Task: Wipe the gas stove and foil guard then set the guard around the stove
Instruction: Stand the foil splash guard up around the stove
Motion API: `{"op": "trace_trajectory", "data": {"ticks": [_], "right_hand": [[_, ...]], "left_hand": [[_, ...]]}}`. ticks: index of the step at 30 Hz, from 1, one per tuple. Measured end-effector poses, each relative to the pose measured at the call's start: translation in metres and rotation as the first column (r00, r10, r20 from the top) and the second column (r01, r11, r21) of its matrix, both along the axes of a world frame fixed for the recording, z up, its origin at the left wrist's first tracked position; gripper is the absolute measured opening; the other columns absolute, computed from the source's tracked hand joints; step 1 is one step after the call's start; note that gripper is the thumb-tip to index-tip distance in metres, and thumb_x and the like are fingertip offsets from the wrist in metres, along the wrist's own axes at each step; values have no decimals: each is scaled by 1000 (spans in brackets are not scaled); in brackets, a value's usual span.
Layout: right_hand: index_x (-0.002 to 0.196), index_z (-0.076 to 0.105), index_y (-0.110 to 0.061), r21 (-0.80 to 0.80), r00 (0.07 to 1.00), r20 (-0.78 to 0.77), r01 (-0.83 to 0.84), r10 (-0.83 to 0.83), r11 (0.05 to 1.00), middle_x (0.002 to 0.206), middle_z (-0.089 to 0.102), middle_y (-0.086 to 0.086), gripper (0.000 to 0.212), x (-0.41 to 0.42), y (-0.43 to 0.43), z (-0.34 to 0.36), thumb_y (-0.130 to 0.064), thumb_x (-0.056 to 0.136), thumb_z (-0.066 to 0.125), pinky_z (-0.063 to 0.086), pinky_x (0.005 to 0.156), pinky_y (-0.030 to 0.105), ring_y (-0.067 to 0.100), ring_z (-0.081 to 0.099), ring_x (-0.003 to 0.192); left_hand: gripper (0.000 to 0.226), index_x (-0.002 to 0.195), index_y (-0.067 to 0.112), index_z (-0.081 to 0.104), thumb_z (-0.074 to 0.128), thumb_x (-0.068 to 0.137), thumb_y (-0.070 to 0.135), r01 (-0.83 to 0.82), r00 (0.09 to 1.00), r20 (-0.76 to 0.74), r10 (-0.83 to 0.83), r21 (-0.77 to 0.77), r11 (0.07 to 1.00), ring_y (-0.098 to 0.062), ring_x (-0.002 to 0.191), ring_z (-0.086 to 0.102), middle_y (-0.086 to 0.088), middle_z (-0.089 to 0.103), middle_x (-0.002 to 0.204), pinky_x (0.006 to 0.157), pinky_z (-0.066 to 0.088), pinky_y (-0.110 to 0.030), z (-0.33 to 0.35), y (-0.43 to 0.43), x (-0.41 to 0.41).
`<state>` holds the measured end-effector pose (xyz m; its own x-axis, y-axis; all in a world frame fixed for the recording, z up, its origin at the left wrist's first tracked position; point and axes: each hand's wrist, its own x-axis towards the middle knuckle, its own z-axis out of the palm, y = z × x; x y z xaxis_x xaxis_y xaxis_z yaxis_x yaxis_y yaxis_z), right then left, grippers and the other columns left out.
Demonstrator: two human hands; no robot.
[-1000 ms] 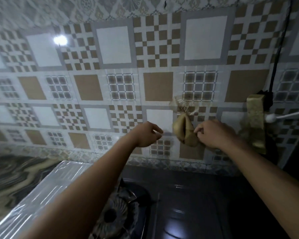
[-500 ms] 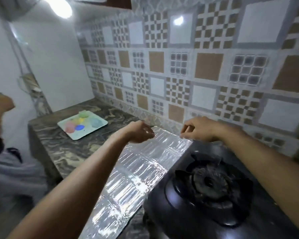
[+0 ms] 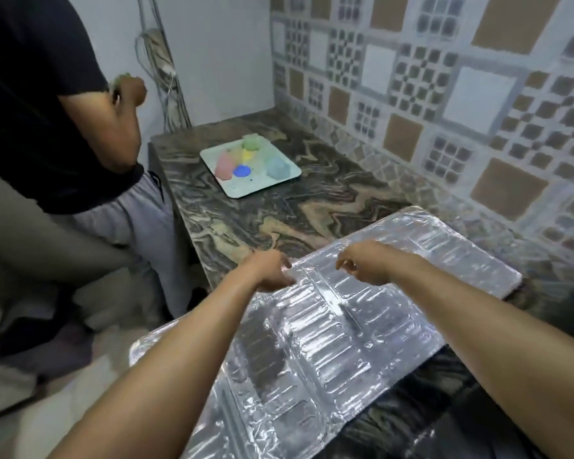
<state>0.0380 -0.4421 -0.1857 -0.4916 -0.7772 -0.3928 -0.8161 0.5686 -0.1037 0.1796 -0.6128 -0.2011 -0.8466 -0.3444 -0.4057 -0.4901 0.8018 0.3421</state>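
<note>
Foil guard (image 3: 328,326): lies flat on bench (image 3: 279,220), embossed side up; near end overhangs bench front edge toward the floor, far end sits near tiled wall (image 3: 444,94).
Long axis: runs diag., lower-left to upper-right in head view, i.e. from the person's left-near to right-far.
Left hand (image 3: 272,270): at guard's left long edge, fingers curled down onto the edge; appears to pinch it, grip not fully visible, so cannot tell for sure.
Right hand (image 3: 365,263): just above guard surface, fingers loosely bent, holding nothing; contact w/ foil unclear.
Nearer hand: left is on the edge; right is further in over the sheet.
Stove: only a dark edge at lower right, too little to id.
Step (est.): taking hold of guard for wiping or lifting.
Caution: thin foil likely creases; support w/ both hands along the long axis.
Other: tray (image 3: 251,167) w/ coloured items, well apart; second person (image 3: 47,111) at left.
</note>
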Motion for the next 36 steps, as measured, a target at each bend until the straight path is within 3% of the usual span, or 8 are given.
{"op": "trace_trajectory", "data": {"ticks": [5, 11, 16, 23, 27, 31, 33, 36], "right_hand": [[148, 39, -30, 87, 995, -76, -65, 71, 994, 146, 53, 8, 62, -33, -44, -49, -23, 93, 65, 52, 97, 44, 30, 59, 121], [160, 12, -29, 220, 978, -131, -131, 162, 967, 167, 16, 2, 106, -63, -74, -84, -22, 81, 82, 40, 111, 55, 34, 30, 147], [157, 18, -25, 257, 984, -103, -115, 146, 959, 164, 24, 8, 113, -74, -89, -92, -31, 70, 89, 40, 110, 57, 36, 43, 137], [154, 9, -12, 192, 951, -250, -134, 180, 972, 153, 46, 7, 123, -69, -81, -82, -56, 67, 84, 3, 119, 67, 28, 46, 138], [140, 36, -24, 88, 960, -250, -108, 127, 990, 139, 56, 3, 78, -67, -72, -53, -57, 79, 73, 9, 119, 63, 27, 49, 131], [116, 65, -31, 5, 938, -333, -99, 95, 995, 121, 69, 1, 32, -60, -60, 9, -29, 84, 62, 39, 103, 44, 24, 60, 120], [112, 68, -36, -71, 944, -328, -61, 35, 996, 117, 70, 2, 31, -52, -46, 43, -25, 85, 60, 45, 94, 39, 26, 63, 115], [87, 60, -39, -201, 940, -339, -23, -48, 979, 106, 72, -1, 16, -47, -24, 84, -24, 88, 56, 45, 86, 40, 29, 64, 103]], "left_hand": [[60, 138, 19, 47, 69, 85, 38, -57, 997, 44, 56, 7, 998, -27, 127, 51, -6, 52, 142, 109, 41, -43, -43, -26, -19], [76, 137, 19, 44, 77, 73, 46, -49, 985, 162, 66, -112, 992, -31, 123, 50, -11, 47, 141, 107, 41, -53, -87, -43, -35], [89, 142, 19, 36, 84, 68, 36, -44, 989, 135, 67, -172, 984, -33, 125, 49, -13, 44, 143, 106, 41, -54, -99, -46, -41], [81, 131, 15, 43, 84, 66, 40, -74, 989, 110, 96, -193, 978, -26, 111, 55, -7, 60, 121, 102, 43, -50, -90, -47, -40], [60, 114, 14, 56, 82, 69, 44, -64, 990, 115, 80, -140, 988, -19, 95, 56, 1, 62, 102, 95, 49, -40, -66, -48, -34], [59, 108, 15, 64, 84, 64, 49, -60, 996, 54, 65, -89, 994, -23, 94, 63, -2, 68, 104, 88, 54, -38, -21, -50, -24], [52, 96, 15, 67, 85, 63, 51, -25, 1000, 2, 25, -121, 992, -23, 86, 62, -4, 69, 95, 76, 51, -29, 10, -52, -19], [40, 76, 13, 67, 82, 66, 48, -15, 995, -99, 4, -113, 993, -25, 79, 62, -7, 68, 81, 66, 46, -32, 58, -52, -12]]}}
